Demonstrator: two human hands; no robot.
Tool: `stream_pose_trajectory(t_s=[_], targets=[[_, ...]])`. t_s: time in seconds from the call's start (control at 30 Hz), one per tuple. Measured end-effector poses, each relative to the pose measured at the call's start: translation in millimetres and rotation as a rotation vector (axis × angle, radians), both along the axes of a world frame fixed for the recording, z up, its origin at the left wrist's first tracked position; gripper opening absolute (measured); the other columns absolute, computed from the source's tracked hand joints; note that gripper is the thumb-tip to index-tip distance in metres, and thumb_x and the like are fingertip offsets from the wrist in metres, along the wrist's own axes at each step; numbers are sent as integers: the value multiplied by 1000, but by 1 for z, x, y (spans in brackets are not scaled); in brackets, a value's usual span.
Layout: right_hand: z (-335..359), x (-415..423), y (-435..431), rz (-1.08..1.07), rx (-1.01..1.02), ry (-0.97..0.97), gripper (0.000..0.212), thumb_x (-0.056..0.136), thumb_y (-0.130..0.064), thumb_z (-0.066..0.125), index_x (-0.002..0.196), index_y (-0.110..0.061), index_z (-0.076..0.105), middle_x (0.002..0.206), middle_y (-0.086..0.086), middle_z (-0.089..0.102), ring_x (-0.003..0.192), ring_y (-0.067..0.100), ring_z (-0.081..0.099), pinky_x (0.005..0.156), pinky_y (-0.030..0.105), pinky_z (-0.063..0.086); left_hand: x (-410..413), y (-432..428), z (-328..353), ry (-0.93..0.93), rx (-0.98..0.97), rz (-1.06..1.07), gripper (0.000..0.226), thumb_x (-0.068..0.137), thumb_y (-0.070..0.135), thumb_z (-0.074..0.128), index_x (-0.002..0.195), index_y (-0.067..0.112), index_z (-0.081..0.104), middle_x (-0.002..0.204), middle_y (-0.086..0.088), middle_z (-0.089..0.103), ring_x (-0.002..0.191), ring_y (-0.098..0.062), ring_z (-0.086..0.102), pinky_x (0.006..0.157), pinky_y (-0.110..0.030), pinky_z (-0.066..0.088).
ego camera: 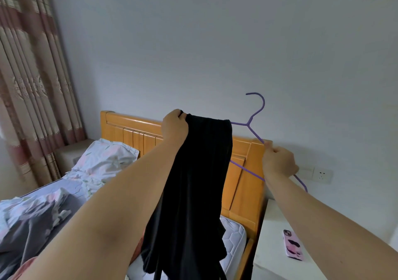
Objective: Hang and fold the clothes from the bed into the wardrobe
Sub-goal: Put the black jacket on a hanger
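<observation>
A black garment hangs long and limp in front of me, draped over the left arm of a purple hanger. My left hand pinches the garment's top edge at the hanger's left end. My right hand is closed around the hanger's right arm, below its hook. The hanger is tilted, its right side lower. The bed lies beneath, with a wooden headboard. The wardrobe is out of view.
A floral pillow and rumpled bedding lie on the left of the bed. A white bedside table at the right holds a pink phone. A wall socket and curtains frame the scene.
</observation>
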State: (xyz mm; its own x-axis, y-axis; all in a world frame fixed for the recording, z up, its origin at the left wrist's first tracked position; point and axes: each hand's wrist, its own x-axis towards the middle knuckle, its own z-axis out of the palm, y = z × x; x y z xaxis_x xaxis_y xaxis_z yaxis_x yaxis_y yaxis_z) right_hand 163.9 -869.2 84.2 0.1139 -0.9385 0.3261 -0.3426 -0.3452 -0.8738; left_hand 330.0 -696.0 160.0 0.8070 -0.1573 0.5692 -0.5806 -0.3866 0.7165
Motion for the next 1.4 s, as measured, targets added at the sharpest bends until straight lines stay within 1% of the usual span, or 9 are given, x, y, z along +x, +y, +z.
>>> stream_pose_trajectory(t_s=[0.2, 0.33, 0.47, 0.6, 0.77, 0.93, 1.07, 1.23, 1.4], targets=[[-9, 12, 29, 121, 33, -54, 43, 97, -43, 48, 71, -11, 60, 58, -1, 49, 53, 11, 43, 52, 22, 23, -26, -6, -18, 32, 188, -218, 22, 101, 14, 44, 109, 3, 61, 98, -9, 61, 100, -26, 57, 85, -27, 41], [-17, 16, 27, 159, 198, -82, 42, 94, -46, 51, 75, -11, 62, 64, 1, 53, 65, 19, 53, 59, 27, 38, -47, 4, -52, 112, 321, -332, 28, 100, 16, 47, 125, 8, 57, 115, -7, 62, 119, -26, 54, 93, -27, 40], [-24, 11, 17, 211, 377, -144, 43, 91, -47, 56, 77, -7, 60, 66, 4, 50, 78, 26, 55, 75, 41, 47, -28, 31, -82, 196, 433, -383, 22, 99, 22, 49, 95, 6, 64, 83, -3, 61, 92, -28, 65, 75, -24, 49], [-18, 11, 17, 256, 422, -221, 40, 91, -46, 57, 79, -8, 61, 70, 3, 52, 78, 23, 53, 68, 33, 39, -4, 60, -87, 241, 92, -83, 44, 101, 36, 39, 80, 5, 63, 75, -11, 64, 72, -24, 62, 77, -41, 53], [-8, 14, 20, 293, 441, -330, 34, 89, -43, 61, 68, -18, 55, 79, 3, 58, 83, 21, 55, 69, 33, 39, 21, 78, -58, 342, -225, -38, 31, 100, 23, 44, 131, 18, 46, 112, 7, 50, 95, -13, 51, 79, -27, 42], [-1, 12, 20, 284, 461, -384, 32, 87, -43, 64, 67, -20, 55, 77, 0, 57, 83, 20, 54, 71, 34, 41, 32, 72, -42, 249, -28, -153, 24, 97, 30, 49, 76, 22, 54, 78, 3, 56, 70, -13, 52, 63, -23, 42], [4, 7, 21, 281, 493, -428, 31, 86, -37, 67, 65, -18, 55, 72, -1, 56, 82, 21, 55, 76, 37, 46, 24, 66, -38, 97, -76, 164, 14, 97, 28, 45, 88, 18, 52, 79, 5, 55, 73, -16, 52, 69, -29, 41], [3, -1, 15, 261, 517, -409, 31, 86, -37, 66, 64, -18, 55, 89, 7, 61, 90, 26, 59, 90, 42, 50, 17, 52, -52, 275, 67, -180, 17, 99, 24, 44, 93, 19, 59, 90, -1, 61, 81, -21, 60, 79, -36, 53], [-4, -10, 6, 229, 486, -430, 30, 88, -39, 65, 69, -17, 55, 76, 0, 55, 78, 18, 52, 71, 31, 48, 19, 48, -45, 241, 109, -39, 25, 97, 6, 39, 101, 7, 64, 88, -8, 60, 74, -21, 57, 71, -33, 52]])
